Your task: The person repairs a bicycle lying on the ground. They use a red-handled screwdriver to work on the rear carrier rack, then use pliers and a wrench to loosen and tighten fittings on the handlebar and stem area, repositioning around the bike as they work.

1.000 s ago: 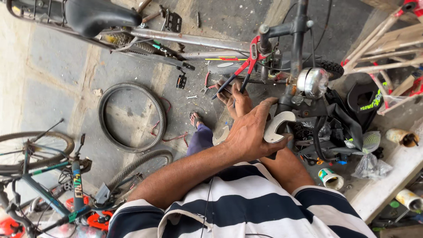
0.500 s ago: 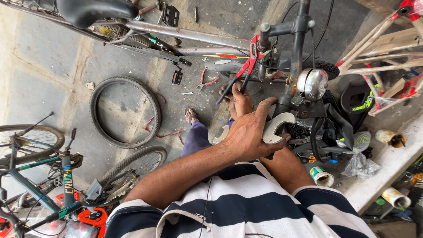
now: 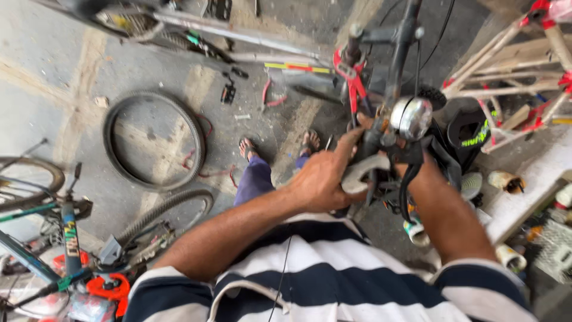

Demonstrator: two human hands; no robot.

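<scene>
Grey grip [image 3: 364,170] wrapped by left hand [image 3: 322,179], fingers [image 3: 348,143] curled around it on the handlebar. Right hand [image 3: 411,170] mostly hidden behind bar and cables; clenched or loose, cannot tell. Just above the fingers, shiny bell [image 3: 411,117]. Further off, red frame [image 3: 353,80]; well left, loose tyre [image 3: 154,140] on concrete floor [image 3: 53,89].

Bicycle repair workshop, loose tyre [image 3: 154,140], bicycle frames [image 3: 238,39], concrete floor [image 3: 47,89]

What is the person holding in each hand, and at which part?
The left hand holds the pale curved handlebar grip at its end. The right hand is hidden behind the handlebar and the bell; its hold cannot be told.
</scene>
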